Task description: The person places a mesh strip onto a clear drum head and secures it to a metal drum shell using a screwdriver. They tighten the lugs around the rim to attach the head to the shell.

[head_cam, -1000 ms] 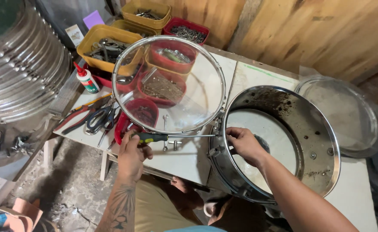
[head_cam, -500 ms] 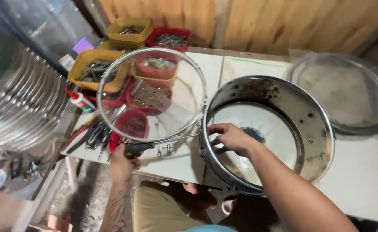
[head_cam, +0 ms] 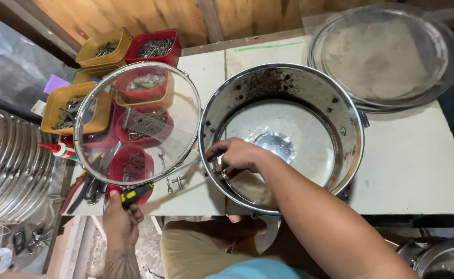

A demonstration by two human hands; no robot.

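A shiny metal drum shell lies open side up on the white table. My right hand rests on its near left rim, fingers curled over the edge. A clear drumhead in a metal hoop is tilted up left of the shell. My left hand is shut on a screwdriver with a black and yellow handle, just below the hoop's near edge. Small metal screws lie on the table between hoop and shell.
Red and yellow bins of screws and hardware crowd the table's left and back. A glue bottle and pliers lie at the left edge. Another clear drumhead sits at the back right. A ribbed metal shell stands at left.
The view has shifted so the shell sits more central. My right hand stays on the shell's near rim. My left hand still holds the screwdriver under the hoop.
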